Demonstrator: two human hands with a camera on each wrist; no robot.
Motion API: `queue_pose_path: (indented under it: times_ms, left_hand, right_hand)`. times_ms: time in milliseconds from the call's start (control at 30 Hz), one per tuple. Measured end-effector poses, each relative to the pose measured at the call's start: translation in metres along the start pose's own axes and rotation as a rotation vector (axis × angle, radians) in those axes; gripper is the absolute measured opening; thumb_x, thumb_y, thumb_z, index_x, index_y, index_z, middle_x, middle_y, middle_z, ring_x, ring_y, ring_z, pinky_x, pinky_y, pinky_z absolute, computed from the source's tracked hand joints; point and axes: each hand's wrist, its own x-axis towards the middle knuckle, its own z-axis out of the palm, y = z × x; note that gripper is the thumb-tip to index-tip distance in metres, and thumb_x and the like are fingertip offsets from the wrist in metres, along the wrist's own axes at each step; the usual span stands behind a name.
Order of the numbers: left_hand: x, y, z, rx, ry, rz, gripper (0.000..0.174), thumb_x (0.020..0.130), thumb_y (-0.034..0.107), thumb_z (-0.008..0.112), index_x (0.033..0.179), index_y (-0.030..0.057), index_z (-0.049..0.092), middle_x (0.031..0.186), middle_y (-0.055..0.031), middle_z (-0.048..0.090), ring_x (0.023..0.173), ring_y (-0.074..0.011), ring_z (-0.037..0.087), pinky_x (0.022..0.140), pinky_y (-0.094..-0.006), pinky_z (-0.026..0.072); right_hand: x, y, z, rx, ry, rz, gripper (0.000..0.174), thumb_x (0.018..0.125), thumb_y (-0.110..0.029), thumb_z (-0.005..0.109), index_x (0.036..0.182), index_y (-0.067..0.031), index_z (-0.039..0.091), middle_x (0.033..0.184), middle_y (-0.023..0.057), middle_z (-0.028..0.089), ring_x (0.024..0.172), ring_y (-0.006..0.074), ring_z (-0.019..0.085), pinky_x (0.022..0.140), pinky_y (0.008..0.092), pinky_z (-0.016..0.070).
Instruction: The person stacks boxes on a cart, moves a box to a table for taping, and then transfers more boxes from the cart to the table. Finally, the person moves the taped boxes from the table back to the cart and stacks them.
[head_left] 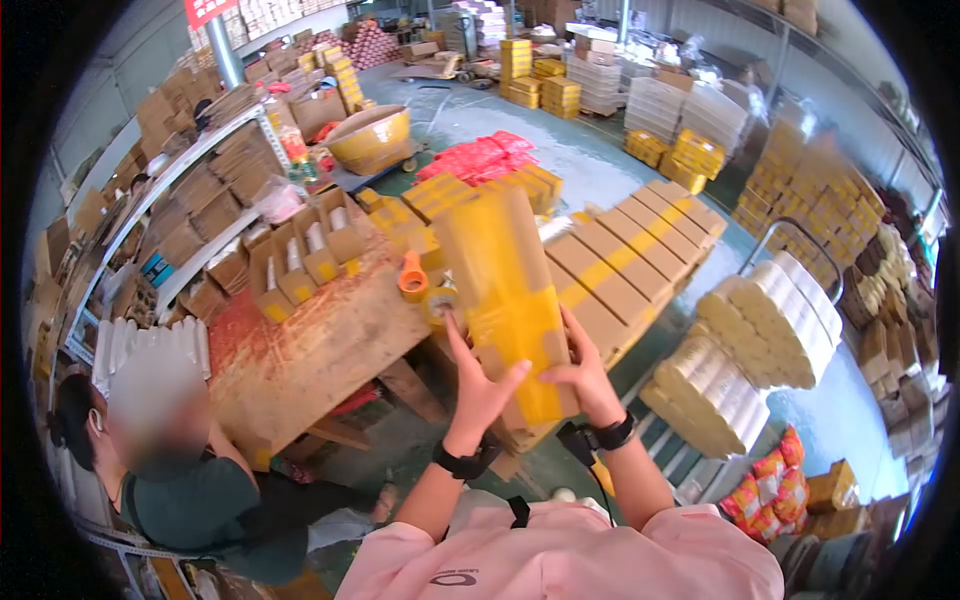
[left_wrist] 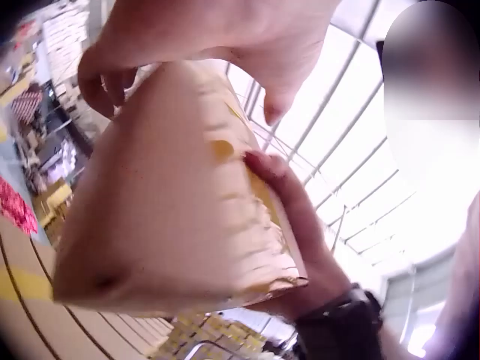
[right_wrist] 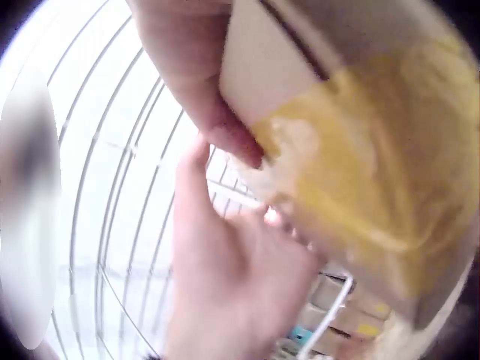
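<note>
Between my hands: the long box is up in the air, tilted, its low end near my chest.
Left hand: fingers wrap round the low end.
Right hand: grips the other side.
Feel: I think it is stiff card and not too heavy. The shiny yellow tape may be slippy.
Best hold: the plain card edges, one hand each side.
Bench: down on my left, with an orange tape roll.
Pile of boxes: behind the long box.
</note>
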Motion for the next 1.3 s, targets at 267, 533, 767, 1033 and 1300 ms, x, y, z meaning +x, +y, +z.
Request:
queue_pose_path:
  times_ms: [267, 533, 767, 1033, 1300]
  left_hand:
    - [-0.025, -0.012, 0.112, -0.868, -0.586, -0.455, 0.051, 0.078, 0.033, 0.059, 0.117, 0.0027, 0.046, 0.113, -0.0064, 0.052, 0.104, -0.0175, 0.050, 0.087, -0.0311, 0.0405]
    - [-0.024, -0.018, 0.168, -0.919, -0.269, -0.616, 0.042, 0.082, 0.032, 0.051, 0.112, 0.0020, 0.048, 0.106, -0.0072, 0.055, 0.097, -0.0183, 0.053, 0.081, -0.0317, 0.0436]
    - [-0.009, -0.048, 0.179, -0.814, -0.192, -0.548, 0.048, 0.076, 0.020, 0.061, 0.115, 0.0000, 0.041, 0.109, -0.0087, 0.050, 0.100, -0.0171, 0.049, 0.085, -0.0312, 0.0397]
    - [0.018, -0.066, 0.143, -0.121, -0.338, -0.189, 0.067, 0.075, 0.024, 0.064, 0.125, -0.0026, 0.030, 0.125, -0.0149, 0.037, 0.117, -0.0233, 0.036, 0.098, -0.0350, 0.0278]
    - [0.021, -0.175, 0.022, 0.320, 0.160, -0.358, 0.067, 0.076, 0.016, 0.063, 0.128, -0.0062, 0.026, 0.132, -0.0199, 0.025, 0.120, -0.0274, 0.030, 0.099, -0.0350, 0.0263]
  right_hand:
    - [-0.051, 0.031, -0.182, 0.963, -0.266, 0.433, 0.045, 0.082, -0.025, 0.051, 0.117, 0.0022, 0.045, 0.107, 0.0141, 0.057, 0.091, 0.0229, 0.058, 0.082, 0.0331, 0.0464]
    - [-0.101, 0.010, -0.199, 0.386, -0.004, 0.219, 0.052, 0.088, -0.022, 0.047, 0.134, -0.0093, 0.025, 0.119, 0.0071, 0.047, 0.109, 0.0158, 0.046, 0.088, 0.0326, 0.0405]
    - [-0.094, 0.043, -0.134, 0.505, 0.425, -0.010, 0.073, 0.081, -0.026, 0.056, 0.137, -0.0129, 0.012, 0.135, 0.0062, 0.028, 0.121, 0.0194, 0.033, 0.095, 0.0358, 0.0337]
    - [-0.065, 0.041, -0.206, 0.689, 0.695, 0.104, 0.053, 0.076, -0.037, 0.057, 0.120, -0.0136, 0.041, 0.115, 0.0048, 0.049, 0.107, 0.0233, 0.046, 0.088, 0.0425, 0.0390]
    - [-0.003, 0.026, -0.375, 0.594, 0.890, 0.050, 0.060, 0.071, -0.044, 0.059, 0.121, -0.0157, 0.041, 0.122, 0.0053, 0.045, 0.112, 0.0252, 0.041, 0.088, 0.0487, 0.0346]
